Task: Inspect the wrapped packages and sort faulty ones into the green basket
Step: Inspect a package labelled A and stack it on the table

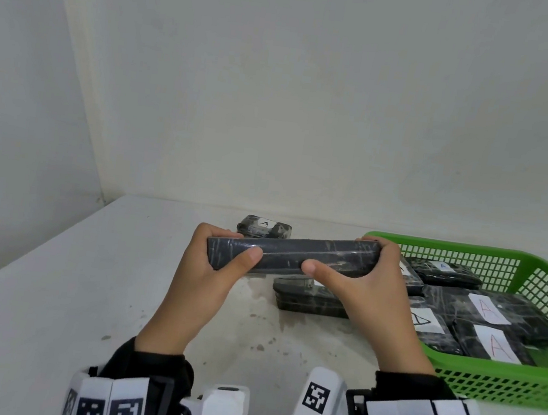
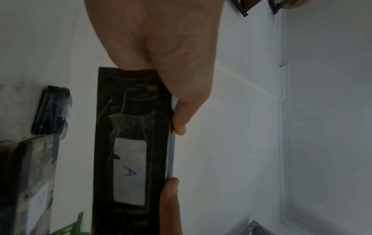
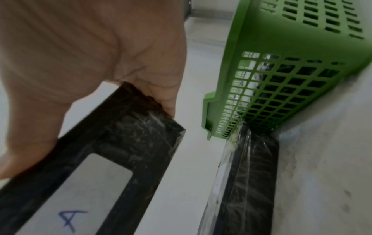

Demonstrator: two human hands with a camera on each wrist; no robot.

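Observation:
A long black package [image 1: 294, 254] wrapped in clear film is held up above the table, edge-on to me. My left hand [image 1: 215, 252] grips its left end and my right hand [image 1: 361, 269] grips its right end, thumbs on the near side. Its underside carries a white label with a blue "A" [image 2: 129, 171], also visible on the package [image 3: 84, 182] in the right wrist view. The green basket [image 1: 486, 381] stands at the right and holds several black wrapped packages with "A" labels.
Another black package [image 1: 309, 298] lies on the white table [image 1: 49, 283] just left of the basket. A smaller wrapped package [image 1: 264, 227] sits farther back by the wall. White walls close off the table at the back and left.

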